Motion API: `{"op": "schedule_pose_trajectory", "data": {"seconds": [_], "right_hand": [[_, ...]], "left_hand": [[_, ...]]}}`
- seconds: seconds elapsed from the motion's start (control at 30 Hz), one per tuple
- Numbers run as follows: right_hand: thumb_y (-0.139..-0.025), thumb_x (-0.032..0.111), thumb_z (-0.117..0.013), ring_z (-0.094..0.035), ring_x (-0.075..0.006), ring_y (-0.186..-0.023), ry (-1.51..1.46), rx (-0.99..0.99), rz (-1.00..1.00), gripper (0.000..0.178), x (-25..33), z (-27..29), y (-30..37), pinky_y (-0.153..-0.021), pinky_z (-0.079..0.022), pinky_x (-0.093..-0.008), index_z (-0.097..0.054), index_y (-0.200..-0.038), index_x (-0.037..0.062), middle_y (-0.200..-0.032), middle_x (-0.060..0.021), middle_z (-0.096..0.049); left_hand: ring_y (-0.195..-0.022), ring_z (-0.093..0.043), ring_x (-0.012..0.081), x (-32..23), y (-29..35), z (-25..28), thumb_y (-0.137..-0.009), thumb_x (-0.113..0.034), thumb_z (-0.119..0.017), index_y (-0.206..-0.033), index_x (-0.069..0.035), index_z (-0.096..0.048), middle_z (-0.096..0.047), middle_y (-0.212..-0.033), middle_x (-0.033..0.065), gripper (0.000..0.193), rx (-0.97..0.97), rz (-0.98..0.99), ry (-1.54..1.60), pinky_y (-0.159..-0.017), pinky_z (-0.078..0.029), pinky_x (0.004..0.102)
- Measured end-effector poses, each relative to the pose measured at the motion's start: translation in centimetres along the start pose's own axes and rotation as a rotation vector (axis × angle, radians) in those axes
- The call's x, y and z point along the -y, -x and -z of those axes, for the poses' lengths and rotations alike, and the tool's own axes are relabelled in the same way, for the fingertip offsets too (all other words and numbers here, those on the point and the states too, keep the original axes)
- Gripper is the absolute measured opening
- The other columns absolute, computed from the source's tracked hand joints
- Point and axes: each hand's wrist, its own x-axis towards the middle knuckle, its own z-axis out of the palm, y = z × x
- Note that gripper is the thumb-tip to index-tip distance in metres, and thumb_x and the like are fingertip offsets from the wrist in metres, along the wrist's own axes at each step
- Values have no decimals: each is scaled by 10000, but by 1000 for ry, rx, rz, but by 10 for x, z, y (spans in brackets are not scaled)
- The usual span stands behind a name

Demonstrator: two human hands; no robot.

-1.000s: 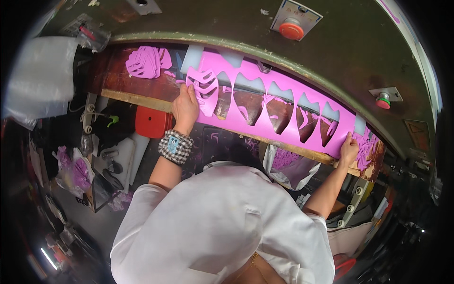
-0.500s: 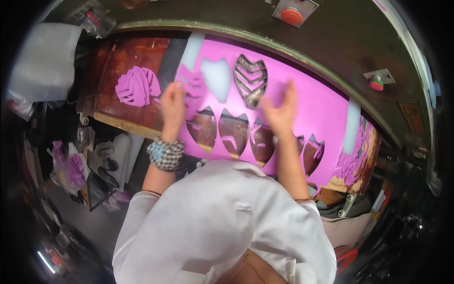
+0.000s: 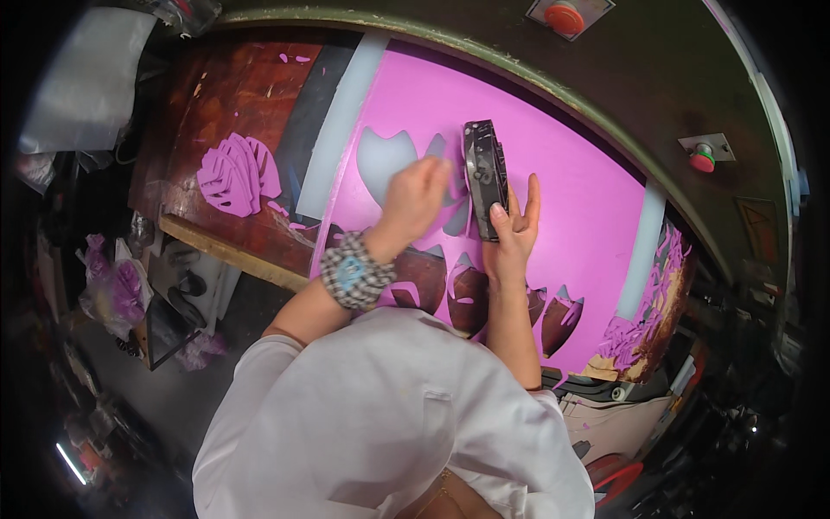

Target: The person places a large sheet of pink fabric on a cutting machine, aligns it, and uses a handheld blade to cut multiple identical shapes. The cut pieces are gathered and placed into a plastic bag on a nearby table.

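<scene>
over the smooth pink sheet [image 3: 579, 173], holding the scuffed dark die [image 3: 484, 177] on edge by its near end with the right hand [image 3: 510, 228], the nearer one, pressing the thumb to its side, half spreading the other fingers; pointing its long axis away and slightly left. curling the left hand [image 3: 417, 197] loosely just left of it, too blurred to tell whether gripping anything. farther left, on reddish-brown board [image 3: 251, 91], displaying fanned, flat, slotted pink pieces [image 3: 232, 179].

Bare left hand [image 3: 415, 195]: loosely curled (slightly blurred)
Bare right hand [image 3: 512, 233]: gripping, one finger [image 3: 532, 197] extended
Right forearm [image 3: 512, 320]: reaching forward
</scene>
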Motion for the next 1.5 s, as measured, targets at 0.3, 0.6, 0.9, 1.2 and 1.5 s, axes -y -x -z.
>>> {"op": "schedule_pose_trajectory", "data": {"seconds": [0.3, 0.6, 0.9, 1.2, 1.5], "right_hand": [[-842, -33, -619, -510, -280, -1182, -234, -90, -96, 837, 7, 14, -9, -977, -440, -362, -84, -1481, 39, -1360, -255, -409], [-739, 3, -726, -430, -282, -1263, 733, -106, 203, 928, 31, 24, 20, -1070, -350, -384, -144, -1461, 11, -1394, -214, -369], [-713, 91, -751, -325, -425, -1305, 1186, -16, 491, 893, 6, 42, 22, -1089, -286, -434, -212, -1410, -56, -1374, -286, -330], [-891, 396, -568, -88, -430, -1402, 1244, -757, 875, 947, 161, 82, 18, -1140, -91, -507, 11, -1417, -138, -1480, -348, -67], [-875, 469, -563, 24, -465, -1400, 1297, -770, 923, 1069, 135, 105, 58, -1142, -53, -500, 138, -1382, -159, -1452, -395, 80]], "left_hand": [[-638, -565, 419, -4, -12, -12, -957, -201, -488, -806, 7, -508, -564, -702, 223, 257, -33, -59, -238, -566, -443, 464], [-625, -589, 409, 12, 0, 15, -909, -208, -552, -770, 3, -518, -589, -681, 209, 255, 21, -74, -565, -553, -459, 483], [-781, -608, 403, 9, 27, 33, -937, -201, -515, -1002, 7, -557, -617, -875, 239, 222, -72, 22, -318, -660, -472, 443], [-832, -579, 425, 62, 131, 136, -963, -203, -428, -988, 22, -525, -602, -872, 250, 246, -223, 165, -502, -722, -439, 462], [-672, -567, 461, 83, 142, 114, -946, -210, -450, -953, -25, -525, -600, -736, 253, 200, -369, -105, -782, -600, -405, 547]]}}
